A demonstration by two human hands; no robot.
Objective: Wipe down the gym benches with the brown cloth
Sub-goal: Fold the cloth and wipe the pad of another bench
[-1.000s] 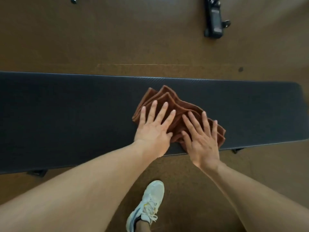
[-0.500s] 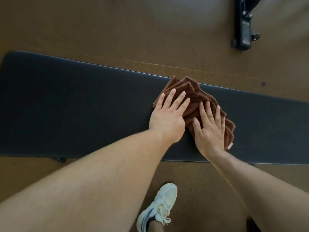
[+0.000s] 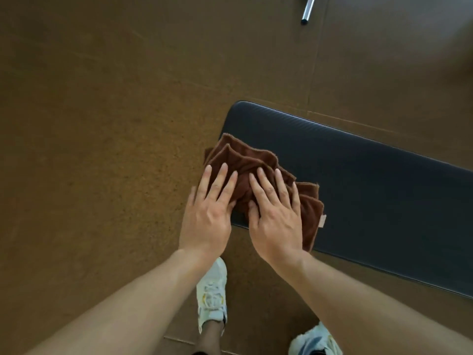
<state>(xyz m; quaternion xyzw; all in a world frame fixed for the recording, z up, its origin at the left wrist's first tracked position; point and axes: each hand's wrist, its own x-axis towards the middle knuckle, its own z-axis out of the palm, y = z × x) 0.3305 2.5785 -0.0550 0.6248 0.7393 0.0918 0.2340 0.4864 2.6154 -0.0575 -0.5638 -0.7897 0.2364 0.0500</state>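
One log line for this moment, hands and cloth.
left hand: flat on brown cloth | right hand: flat on cloth | cloth: at bench end

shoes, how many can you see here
2. One white shoe stands on the floor below the left hand; another shoe, partly cut off, is at the bottom edge under the right forearm.

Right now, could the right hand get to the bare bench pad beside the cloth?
Probably yes. The right hand presses flat on the brown cloth, and the bench pad stretching off to its right lies bare, with nothing in the way.
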